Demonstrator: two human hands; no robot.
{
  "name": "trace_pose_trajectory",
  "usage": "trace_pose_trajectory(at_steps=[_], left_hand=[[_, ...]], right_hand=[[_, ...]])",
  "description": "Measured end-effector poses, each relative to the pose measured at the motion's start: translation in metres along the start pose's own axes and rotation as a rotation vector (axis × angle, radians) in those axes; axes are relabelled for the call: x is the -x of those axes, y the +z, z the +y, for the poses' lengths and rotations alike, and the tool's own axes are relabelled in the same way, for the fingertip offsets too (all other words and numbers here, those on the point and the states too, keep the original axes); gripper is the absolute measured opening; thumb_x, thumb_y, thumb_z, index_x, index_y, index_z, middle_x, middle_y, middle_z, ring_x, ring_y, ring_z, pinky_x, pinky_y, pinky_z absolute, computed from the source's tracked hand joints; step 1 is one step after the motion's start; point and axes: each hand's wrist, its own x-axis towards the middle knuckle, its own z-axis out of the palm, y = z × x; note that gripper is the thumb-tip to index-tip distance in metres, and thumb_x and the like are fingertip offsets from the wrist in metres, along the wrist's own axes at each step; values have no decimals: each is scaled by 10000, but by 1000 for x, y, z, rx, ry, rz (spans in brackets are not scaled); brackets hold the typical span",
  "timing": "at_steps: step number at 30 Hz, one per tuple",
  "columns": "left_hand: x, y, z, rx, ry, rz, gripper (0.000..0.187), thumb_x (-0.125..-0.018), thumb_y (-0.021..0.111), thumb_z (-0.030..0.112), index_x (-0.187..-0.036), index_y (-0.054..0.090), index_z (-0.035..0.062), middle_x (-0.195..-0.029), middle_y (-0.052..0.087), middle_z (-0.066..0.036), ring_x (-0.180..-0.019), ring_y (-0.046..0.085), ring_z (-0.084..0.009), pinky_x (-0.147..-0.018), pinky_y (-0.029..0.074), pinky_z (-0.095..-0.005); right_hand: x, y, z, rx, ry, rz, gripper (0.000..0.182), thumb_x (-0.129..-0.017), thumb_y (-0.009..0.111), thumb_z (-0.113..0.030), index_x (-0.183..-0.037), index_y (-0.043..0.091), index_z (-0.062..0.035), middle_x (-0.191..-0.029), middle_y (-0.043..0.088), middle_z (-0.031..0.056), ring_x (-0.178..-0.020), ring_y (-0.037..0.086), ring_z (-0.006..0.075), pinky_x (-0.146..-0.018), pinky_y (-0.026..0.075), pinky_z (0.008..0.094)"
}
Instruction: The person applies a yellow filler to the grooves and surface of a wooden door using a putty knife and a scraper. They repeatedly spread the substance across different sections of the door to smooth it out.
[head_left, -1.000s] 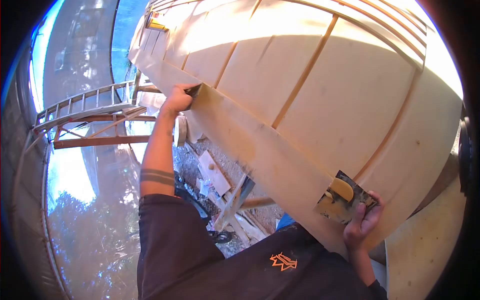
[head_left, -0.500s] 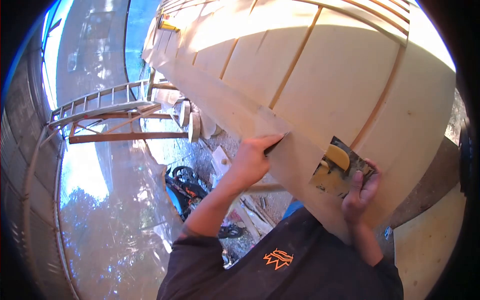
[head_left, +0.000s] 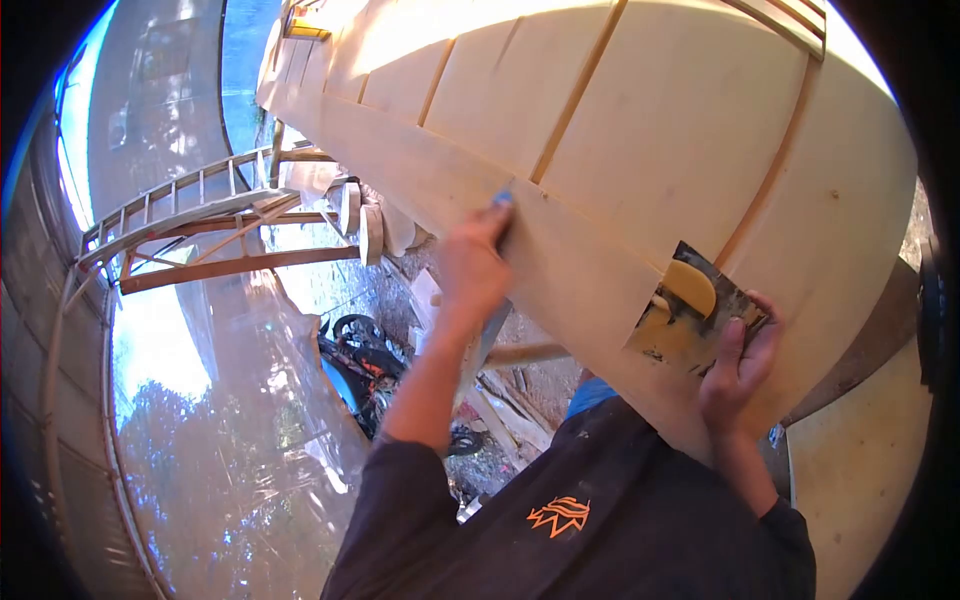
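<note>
My left hand (head_left: pixel 475 262), blurred by motion, is closed on a small thin scraper (head_left: pixel 503 203), which catches a bluish glint and meets the pale wooden panel (head_left: pixel 590 270) near its long near edge. Most of the scraper is hidden by my fingers. On the right, my right hand (head_left: pixel 738 370) grips the corner of a flat, dark-stained square plate (head_left: pixel 725 285), thumb on top. A thick mound of yellow putty (head_left: pixel 691 288) sits on that plate, with thinner smears of it below. The plate is held just over the panel.
Brown strips (head_left: pixel 580 90) run across the panel. A yellow object (head_left: pixel 306 27) lies at its far left end. Left of it are a ladder-like wooden frame (head_left: pixel 190 205) and a motorbike (head_left: pixel 365 365). A plywood sheet (head_left: pixel 860 460) stands at lower right.
My left hand has moved up and left along the panel's edge with the scraper. The right hand still holds the plate, a little lower and further right in view. The view has shifted slightly.
</note>
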Motion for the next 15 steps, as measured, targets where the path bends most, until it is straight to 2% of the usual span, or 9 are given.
trace_pose_trajectory(at_steps=[1,3,6,7,9,11,12,13,15], left_hand=[[18,4,18,-33,43,26,386,-705,571,4,-1086,628,30,-1030,632,-156,-947,608,-320,-851,476,-355],[44,-7,52,68,76,-114,515,-634,530,-99,-1123,611,40,-1063,629,-172,-1028,595,-309,-910,451,-330],[41,-46,48,372,78,-539,504,-647,515,-114,-1118,612,37,-1091,622,-180,-1056,588,-300,-929,436,-322],[30,-58,34,362,115,-545,492,-653,527,-111,-1115,614,36,-1096,624,-176,-1061,590,-272,-931,431,-315],[-11,-84,-3,266,193,-491,472,-663,553,-108,-1109,619,31,-1077,645,-146,-1047,596,-196,-908,440,-295],[-70,-118,-31,105,63,-439,454,-704,527,-124,-1117,623,37,-1046,660,-109,-970,611,-158,-852,471,-277],[-105,-128,-50,78,97,-439,417,-715,537,-112,-1092,640,34,-1023,667,-95,-926,613,-138,-829,479,-268],[-142,-131,-79,21,127,-447,462,-688,480,-106,-1064,669,84,-952,688,-99,-785,636,-156,-711,493,-263],[-207,-139,-95,-87,23,-675,425,-655,549,-154,-1022,672,24,-872,678,-51,-810,611,-101,-750,486,-238]], right_hand=[[0,0,0,10,-6,13,270,-928,454,-103,-1167,411,13,-1054,469,76,-955,462,125,-888,359,253],[1,-1,1,-28,24,4,268,-928,450,-103,-1166,413,14,-1068,466,81,-969,459,131,-903,353,260],[-2,-2,2,-20,0,-2,272,-928,448,-109,-1168,416,14,-1086,461,85,-990,453,139,-920,344,268],[-2,-2,3,-8,-14,7,273,-928,449,-111,-1168,417,14,-1091,460,85,-997,450,142,-925,341,270],[-1,-4,6,-20,-4,8,277,-925,452,-113,-1169,418,13,-1094,459,84,-1008,446,145,-931,339,272],[2,-2,7,-17,15,26,280,-921,457,-116,-1168,419,12,-1092,457,82,-1012,441,146,-933,335,271],[2,0,6,-8,25,44,282,-919,461,-118,-1166,421,12,-1090,456,81,-1010,439,145,-932,333,269],[2,0,4,4,34,61,284,-916,464,-120,-1164,422,11,-1087,455,80,-1008,437,144,-931,331,268],[4,-4,2,19,74,48,290,-915,469,-141,-1159,424,9,-1084,452,81,-1006,429,141,-924,325,262]])
